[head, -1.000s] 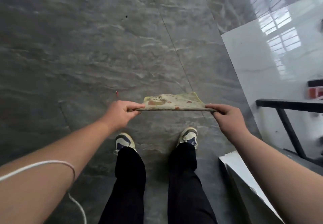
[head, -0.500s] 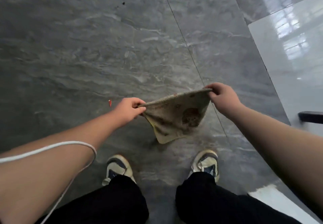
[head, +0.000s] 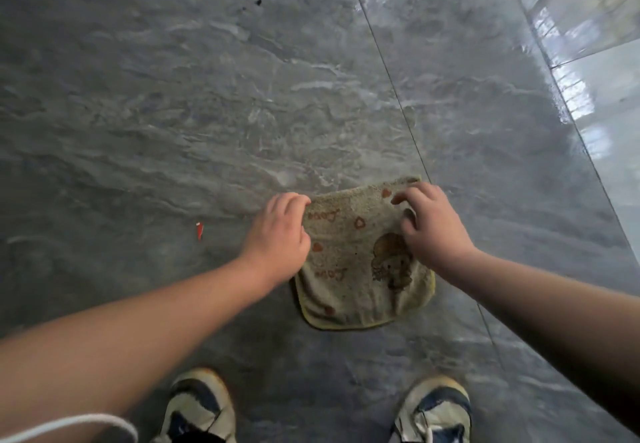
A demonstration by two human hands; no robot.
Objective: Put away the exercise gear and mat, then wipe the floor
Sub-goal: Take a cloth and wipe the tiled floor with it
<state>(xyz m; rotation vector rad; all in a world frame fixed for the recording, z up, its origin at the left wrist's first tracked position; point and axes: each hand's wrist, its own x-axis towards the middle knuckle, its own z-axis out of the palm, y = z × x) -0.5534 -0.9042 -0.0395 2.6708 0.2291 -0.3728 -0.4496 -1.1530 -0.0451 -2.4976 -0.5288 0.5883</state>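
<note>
Grey marble floor (head: 207, 113); yellowish cartoon-print cloth (head: 356, 269) spread flat, left hand (head: 277, 235) pinching edge, right hand (head: 433, 231) splayed on top.

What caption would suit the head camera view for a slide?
Both hands, left and right, press a printed cloth flat on the grey tiled floor.
</note>
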